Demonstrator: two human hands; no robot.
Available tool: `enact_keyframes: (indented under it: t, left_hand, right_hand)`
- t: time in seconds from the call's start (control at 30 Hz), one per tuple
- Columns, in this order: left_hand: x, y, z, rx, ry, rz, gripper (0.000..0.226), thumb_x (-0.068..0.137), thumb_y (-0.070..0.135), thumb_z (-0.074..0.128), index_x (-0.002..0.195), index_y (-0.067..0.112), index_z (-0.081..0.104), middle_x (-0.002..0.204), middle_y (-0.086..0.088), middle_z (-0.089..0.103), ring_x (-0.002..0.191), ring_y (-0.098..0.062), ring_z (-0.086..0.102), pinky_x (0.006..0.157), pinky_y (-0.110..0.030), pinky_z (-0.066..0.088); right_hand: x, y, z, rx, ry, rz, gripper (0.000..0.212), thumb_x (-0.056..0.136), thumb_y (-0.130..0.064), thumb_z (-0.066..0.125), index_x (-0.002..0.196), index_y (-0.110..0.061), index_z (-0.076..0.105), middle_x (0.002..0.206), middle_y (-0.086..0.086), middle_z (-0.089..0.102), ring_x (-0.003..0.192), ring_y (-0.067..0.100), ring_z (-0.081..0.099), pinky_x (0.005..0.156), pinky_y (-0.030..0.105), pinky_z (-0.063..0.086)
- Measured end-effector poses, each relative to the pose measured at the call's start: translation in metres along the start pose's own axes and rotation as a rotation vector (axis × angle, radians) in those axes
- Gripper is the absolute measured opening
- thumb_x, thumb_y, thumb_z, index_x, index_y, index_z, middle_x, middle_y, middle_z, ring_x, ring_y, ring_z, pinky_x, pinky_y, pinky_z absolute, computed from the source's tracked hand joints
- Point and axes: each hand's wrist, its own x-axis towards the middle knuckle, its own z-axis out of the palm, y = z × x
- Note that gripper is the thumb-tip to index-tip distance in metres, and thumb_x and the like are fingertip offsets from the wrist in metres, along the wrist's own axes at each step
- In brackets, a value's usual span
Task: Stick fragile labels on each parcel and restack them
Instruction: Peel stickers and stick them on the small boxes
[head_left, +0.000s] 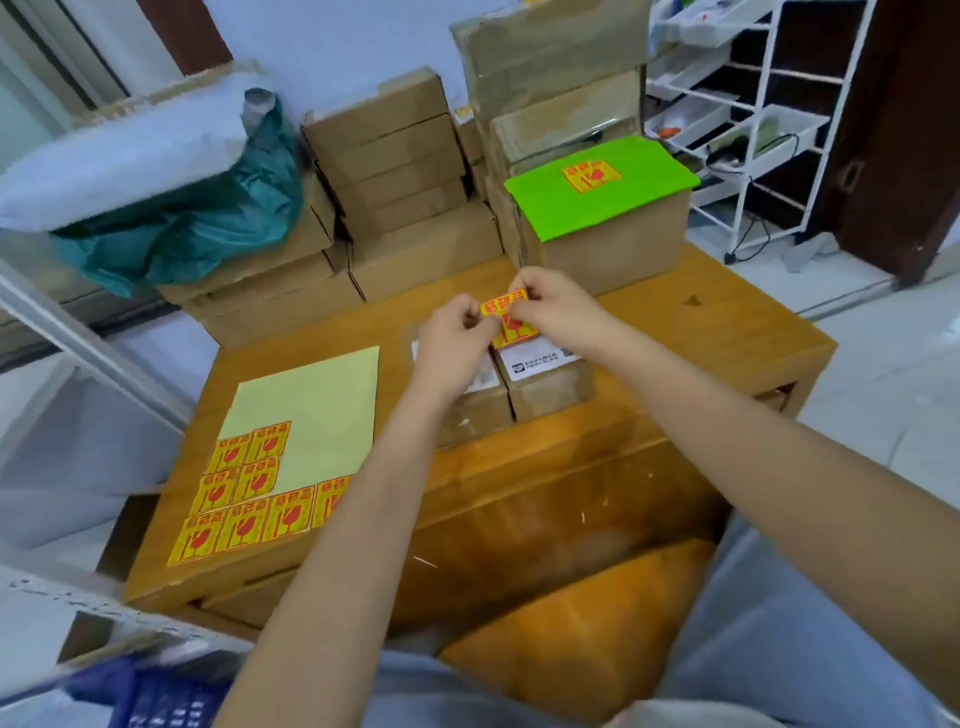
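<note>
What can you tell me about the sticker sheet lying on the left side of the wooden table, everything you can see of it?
The sticker sheet is a pale yellow-green backing paper lying flat on the wooden table, left of the person's forearms. Most of it is bare and looks peeled. Yellow square stickers with red print, showing characters above a broken wine glass, remain in its near-left part, in uneven rows. The rightmost sticker is partly hidden behind the left forearm. Neither hand touches the sheet.
</note>
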Motion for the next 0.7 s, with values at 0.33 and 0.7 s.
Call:
enact_keyframes:
  t: [0.33,0.7]
  left_hand:
    - [0.001,-0.01,0.005,-0.132,0.061,-0.031,0.029,0.093,0.015,0.054,0.065,0.02,0.052,0.065,0.003,0.057,0.065,-0.015,0.049,0.059,-0.029,0.035]
    - [0.003,-0.019,0.005,-0.152,0.013,0.002,0.024,0.093,0.017,0.056,0.072,0.006,0.054,0.055,0.007,0.045,0.05,-0.008,0.035,0.051,-0.025,0.027]
  right_hand:
    - [0.002,0.008,-0.004,-0.053,0.053,-0.071,0.014,0.085,-0.002,0.056,0.081,-0.015,0.057,0.068,-0.008,0.054,0.066,0.009,0.049,0.062,0.023,0.039]
    - [-0.009,0.03,0.002,0.167,0.123,-0.106,0.018,0.09,-0.002,0.056,0.089,-0.018,0.064,0.071,-0.006,0.057,0.065,0.004,0.051,0.063,0.014,0.041]
